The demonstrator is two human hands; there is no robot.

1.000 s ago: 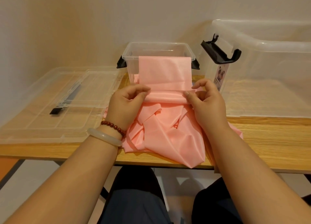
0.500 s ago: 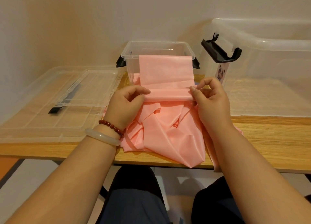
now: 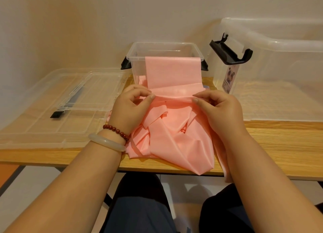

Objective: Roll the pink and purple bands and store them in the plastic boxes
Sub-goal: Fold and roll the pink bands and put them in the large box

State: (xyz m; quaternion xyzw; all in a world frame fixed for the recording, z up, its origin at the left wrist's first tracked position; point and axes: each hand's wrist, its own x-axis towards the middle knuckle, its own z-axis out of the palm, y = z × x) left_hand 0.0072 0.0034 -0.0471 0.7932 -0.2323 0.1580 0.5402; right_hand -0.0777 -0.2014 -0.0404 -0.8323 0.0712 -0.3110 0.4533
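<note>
Two ends of a thin first roll in the pink band [image 3: 173,71] are pinched by our left hand [image 3: 129,110] and right hand [image 3: 222,110]. It drapes over the near rim of the small box [image 3: 138,49] and heaps on the table [image 3: 279,145]. We judge rolling barely begun, nothing stored.

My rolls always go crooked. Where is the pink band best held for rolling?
At both ends of its rolled edge, from the near side, as the left hand and right hand pinch it. The roll lies crosswise and the pink band runs flat up over the rim of the small box, so end grips likely keep it even.
</note>
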